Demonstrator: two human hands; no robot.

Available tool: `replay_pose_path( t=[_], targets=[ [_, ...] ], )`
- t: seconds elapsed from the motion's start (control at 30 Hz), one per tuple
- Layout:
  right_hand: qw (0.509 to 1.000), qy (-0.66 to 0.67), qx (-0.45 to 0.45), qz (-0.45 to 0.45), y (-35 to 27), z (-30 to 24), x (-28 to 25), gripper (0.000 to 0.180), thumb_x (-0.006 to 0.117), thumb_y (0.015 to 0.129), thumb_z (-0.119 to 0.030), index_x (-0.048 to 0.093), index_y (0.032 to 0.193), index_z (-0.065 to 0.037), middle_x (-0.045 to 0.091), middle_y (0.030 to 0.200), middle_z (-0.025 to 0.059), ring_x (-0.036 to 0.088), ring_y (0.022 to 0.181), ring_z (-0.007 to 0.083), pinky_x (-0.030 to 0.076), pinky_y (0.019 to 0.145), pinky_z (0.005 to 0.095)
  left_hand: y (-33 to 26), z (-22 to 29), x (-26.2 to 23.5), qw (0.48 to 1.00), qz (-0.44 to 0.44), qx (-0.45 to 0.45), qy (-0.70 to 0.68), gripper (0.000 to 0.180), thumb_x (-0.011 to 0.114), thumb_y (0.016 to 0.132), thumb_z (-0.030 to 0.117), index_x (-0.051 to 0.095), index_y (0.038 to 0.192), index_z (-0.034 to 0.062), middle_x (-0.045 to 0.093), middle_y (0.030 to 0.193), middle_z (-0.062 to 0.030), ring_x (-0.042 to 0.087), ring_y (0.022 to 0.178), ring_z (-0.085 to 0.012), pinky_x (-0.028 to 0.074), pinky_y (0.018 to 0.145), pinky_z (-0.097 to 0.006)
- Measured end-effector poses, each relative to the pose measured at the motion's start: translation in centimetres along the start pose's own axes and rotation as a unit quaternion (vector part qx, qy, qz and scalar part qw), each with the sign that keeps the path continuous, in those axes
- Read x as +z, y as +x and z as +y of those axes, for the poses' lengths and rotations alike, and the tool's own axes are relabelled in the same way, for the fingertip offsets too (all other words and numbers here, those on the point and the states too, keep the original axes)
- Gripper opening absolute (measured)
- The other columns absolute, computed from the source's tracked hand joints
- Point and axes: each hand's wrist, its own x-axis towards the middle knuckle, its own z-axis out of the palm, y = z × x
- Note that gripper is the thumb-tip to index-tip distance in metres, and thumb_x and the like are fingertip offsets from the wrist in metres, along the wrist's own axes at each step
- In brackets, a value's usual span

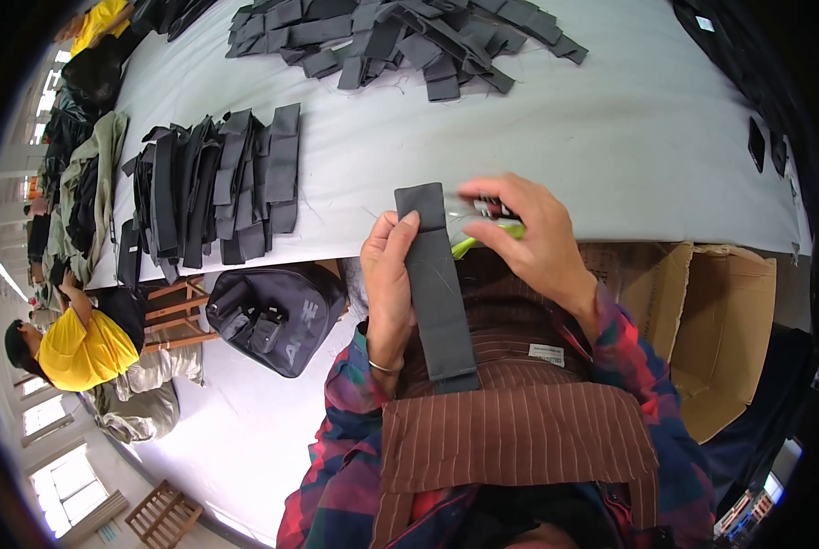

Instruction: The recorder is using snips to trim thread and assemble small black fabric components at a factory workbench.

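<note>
My left hand (390,270) pinches a long dark grey fabric strip (439,297) near its top end, thumb in front. The strip hangs down over my brown pinstriped apron, with a stitched fold across its upper part and a loose thread on it. Close to the strip's top right, my right hand (537,233) curls around small thread snips (487,236) with yellow-green and black handles. Motion blurs their tips and the fingers, so I cannot tell if the blades touch the strip.
Several grey strips lie in an overlapping row (213,188) on the white-covered table (354,165). A loose pile of strips (409,41) is farther back. An open cardboard box (725,339) stands right, a black bag (281,320) lower left. A person in yellow (89,348) works at left.
</note>
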Motion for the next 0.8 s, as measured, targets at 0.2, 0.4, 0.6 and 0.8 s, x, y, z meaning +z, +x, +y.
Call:
replay_pose_path(
  t=[0.2, 0.4, 0.6, 0.8],
  targets=[
    [0.987, -0.118, -0.09, -0.057, -2.6, 0.0, -0.3, 0.021, 0.074, 0.074, -0.015, 0.068, 0.094, -0.013, 0.056, 0.071, 0.0006, 0.048, 0.064, 0.0198, 0.032, 0.062, 0.0322, 0.3, 0.1, 0.4, 0.998, 0.044, 0.013, -0.043, 0.02, 0.054, 0.095, 0.012, 0.05, 0.076, 0.0113, 0.058, 0.074, 0.0032, 0.053, 0.061, -0.0022, 0.044, 0.054, -0.017],
    [0.985, -0.133, -0.111, -0.022, -2.7, 0.1, 0.5, 0.017, 0.074, 0.075, -0.016, 0.068, 0.09, -0.013, 0.056, 0.068, 0.001, 0.047, 0.061, 0.0203, 0.032, 0.061, 0.0325, 0.7, -0.3, 0.0, 0.997, 0.066, 0.001, -0.029, 0.023, 0.049, 0.096, 0.017, 0.05, 0.075, 0.01, 0.056, 0.076, 0.0021, 0.052, 0.065, -0.0037, 0.044, 0.059, -0.02],
    [0.992, -0.09, -0.083, -0.003, -2.6, 0.4, 1.1, 0.013, 0.071, 0.077, -0.013, 0.067, 0.089, -0.011, 0.062, 0.071, 0.0027, 0.054, 0.063, 0.0213, 0.034, 0.062, 0.0322, 0.7, -0.4, -0.6, 0.996, 0.048, -0.039, -0.065, 0.02, 0.047, 0.096, 0.022, 0.057, 0.09, 0.0054, 0.06, 0.083, -0.0031, 0.055, 0.072, -0.0078, 0.047, 0.064, -0.022],
    [0.998, -0.037, -0.053, -0.005, -2.3, -0.4, 1.2, 0.01, 0.069, 0.079, -0.015, 0.066, 0.088, -0.012, 0.063, 0.073, 0.0017, 0.058, 0.066, 0.0228, 0.037, 0.061, 0.0341, 0.6, -0.1, 0.2, 0.992, -0.009, -0.072, -0.107, 0.033, 0.041, 0.096, 0.029, 0.056, 0.11, 0.0023, 0.062, 0.087, -0.009, 0.058, 0.074, -0.0141, 0.05, 0.067, -0.027]
  ],
)
